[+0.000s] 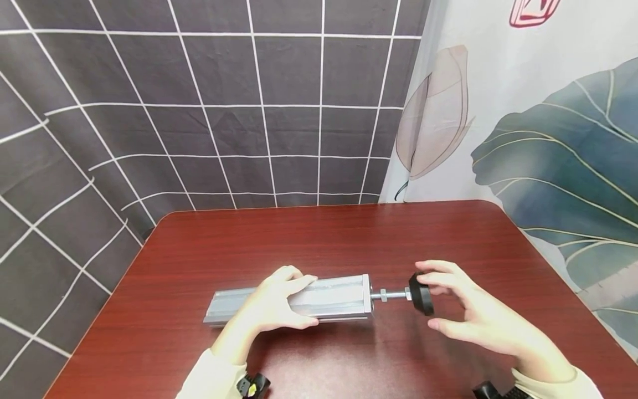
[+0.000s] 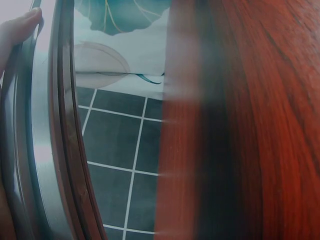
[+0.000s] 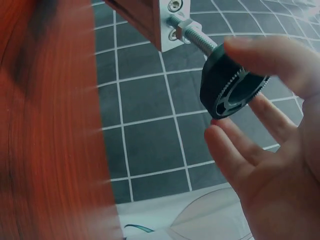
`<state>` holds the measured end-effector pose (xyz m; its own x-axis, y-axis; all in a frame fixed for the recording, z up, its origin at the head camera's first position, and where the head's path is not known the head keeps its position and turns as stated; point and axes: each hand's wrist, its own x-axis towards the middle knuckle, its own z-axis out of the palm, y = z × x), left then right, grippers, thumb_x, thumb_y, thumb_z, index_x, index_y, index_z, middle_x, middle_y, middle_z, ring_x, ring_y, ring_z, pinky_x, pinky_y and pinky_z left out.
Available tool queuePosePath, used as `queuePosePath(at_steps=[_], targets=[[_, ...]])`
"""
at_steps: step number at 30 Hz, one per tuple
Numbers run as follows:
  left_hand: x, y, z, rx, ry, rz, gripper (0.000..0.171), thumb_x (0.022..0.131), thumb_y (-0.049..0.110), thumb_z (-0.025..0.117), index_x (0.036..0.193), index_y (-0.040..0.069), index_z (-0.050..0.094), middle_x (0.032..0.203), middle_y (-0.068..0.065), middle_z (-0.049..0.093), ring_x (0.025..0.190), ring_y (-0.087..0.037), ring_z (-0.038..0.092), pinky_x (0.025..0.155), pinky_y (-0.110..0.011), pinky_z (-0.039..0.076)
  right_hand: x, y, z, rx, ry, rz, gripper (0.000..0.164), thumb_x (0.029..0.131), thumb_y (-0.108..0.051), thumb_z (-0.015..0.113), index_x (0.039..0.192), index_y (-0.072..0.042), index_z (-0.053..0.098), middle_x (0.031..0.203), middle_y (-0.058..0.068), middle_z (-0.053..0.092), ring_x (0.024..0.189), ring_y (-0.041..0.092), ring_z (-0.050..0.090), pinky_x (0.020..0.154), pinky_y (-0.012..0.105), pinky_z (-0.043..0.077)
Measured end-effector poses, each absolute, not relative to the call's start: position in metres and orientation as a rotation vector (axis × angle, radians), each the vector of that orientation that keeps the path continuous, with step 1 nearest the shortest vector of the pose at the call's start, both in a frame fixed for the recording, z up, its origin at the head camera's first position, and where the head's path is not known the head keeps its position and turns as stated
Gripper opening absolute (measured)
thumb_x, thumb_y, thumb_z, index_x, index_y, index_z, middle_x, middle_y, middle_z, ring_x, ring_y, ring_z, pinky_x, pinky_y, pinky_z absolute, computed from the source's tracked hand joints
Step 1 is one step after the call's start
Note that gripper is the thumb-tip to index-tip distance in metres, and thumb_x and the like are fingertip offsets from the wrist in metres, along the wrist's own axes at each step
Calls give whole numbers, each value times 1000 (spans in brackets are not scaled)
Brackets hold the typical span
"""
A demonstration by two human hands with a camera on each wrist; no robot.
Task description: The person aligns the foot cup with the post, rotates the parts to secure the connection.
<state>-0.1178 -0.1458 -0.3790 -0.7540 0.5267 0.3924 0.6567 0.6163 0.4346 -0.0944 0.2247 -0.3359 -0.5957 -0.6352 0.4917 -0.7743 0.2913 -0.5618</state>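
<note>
Around a black knob (image 1: 421,295), the fingers of the right hand (image 1: 490,324) are held bent and spread apart, fingertips at its far rim, thumb just off its near edge in the head view; whether any pressure is applied cannot be told. By the left hand (image 1: 274,302), a silvery metal profile (image 1: 333,299) is gripped across its width, between the thumb on the near side and the fingers over the top; between the two hands, the profile's end is joined to the knob by a threaded rod (image 1: 396,295) with nuts (image 1: 383,295). The long axis is laid crosswise, the knob end pointed toward the right palm, the plain end past the left wrist. Only in the right wrist view are the knob's hollow, toothed face and the screws (image 3: 175,5) of the end plate (image 3: 168,43) shown; in the left wrist view, gridded cloth (image 2: 112,135) is seen between profile and tabletop (image 1: 324,238), the profile being held above the wood; beyond the right fingers, a leaf-printed curtain (image 1: 451,111) is hung.
</note>
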Motion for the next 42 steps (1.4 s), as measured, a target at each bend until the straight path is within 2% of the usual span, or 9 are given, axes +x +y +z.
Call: queuePosePath(at_steps=[7,14,21,25,28,30,35,39,42], targets=[[-118,-146,-380,-974,-2623,-839,69,57,43,85,116,13,67,95,7,50,88,-9,50,76,-24,44,-95,221,-335,1235,-2494,1211,68,69,0,80,129,-9,50,125,1,46,90,7,57,77,17,45],[-118,-145,-382,-991,-2607,-841,67,59,44,84,115,12,67,94,7,50,87,-8,49,75,-23,43,-93,218,-336,1051,-2519,1278,63,71,1,77,128,-13,53,93,-6,56,75,8,54,62,20,44],[-119,-144,-382,-1003,-2593,-827,67,59,44,84,115,12,67,94,6,51,87,-9,50,74,-23,44,-92,216,-330,939,-2609,1479,45,85,3,62,126,-12,51,76,-2,59,62,13,58,57,26,48],[-120,-144,-382,-1006,-2587,-822,67,58,45,84,115,13,67,93,6,51,86,-8,49,74,-22,43,-91,220,-328,935,-2654,1420,59,82,-1,68,135,-13,44,102,-5,61,78,10,61,68,24,50],[-120,-143,-381,-1022,-2569,-822,67,58,44,84,115,13,67,93,6,51,86,-9,49,74,-23,43,-91,226,-331,1027,-2620,1360,78,74,-3,77,140,-10,36,130,-5,47,99,7,58,80,20,47],[-120,-143,-380,-1028,-2560,-822,67,59,44,84,115,12,67,93,5,52,86,-9,50,74,-24,44,-93,228,-334,1154,-2521,1338,84,68,1,81,138,-3,36,136,3,40,106,9,54,85,20,45],[-119,-142,-378,-1017,-2596,-828,66,60,43,84,115,12,67,94,5,51,86,-10,50,75,-24,43,-96,228,-340,1307,-2380,1337,73,64,10,79,128,1,46,132,14,39,108,12,51,87,18,43],[-117,-143,-377,-1001,-2630,-825,66,60,43,84,116,13,67,94,6,51,87,-10,50,75,-24,43,-94,227,-339,1216,-2463,1400,69,69,6,78,129,-4,46,124,5,45,96,10,57,82,18,45],[-116,-143,-376,-1005,-2621,-820,66,60,43,84,116,14,67,94,6,51,86,-10,50,75,-24,43,-92,224,-337,1106,-2505,1391,65,71,4,77,129,-7,48,107,-2,54,83,10,59,73,20,48]])
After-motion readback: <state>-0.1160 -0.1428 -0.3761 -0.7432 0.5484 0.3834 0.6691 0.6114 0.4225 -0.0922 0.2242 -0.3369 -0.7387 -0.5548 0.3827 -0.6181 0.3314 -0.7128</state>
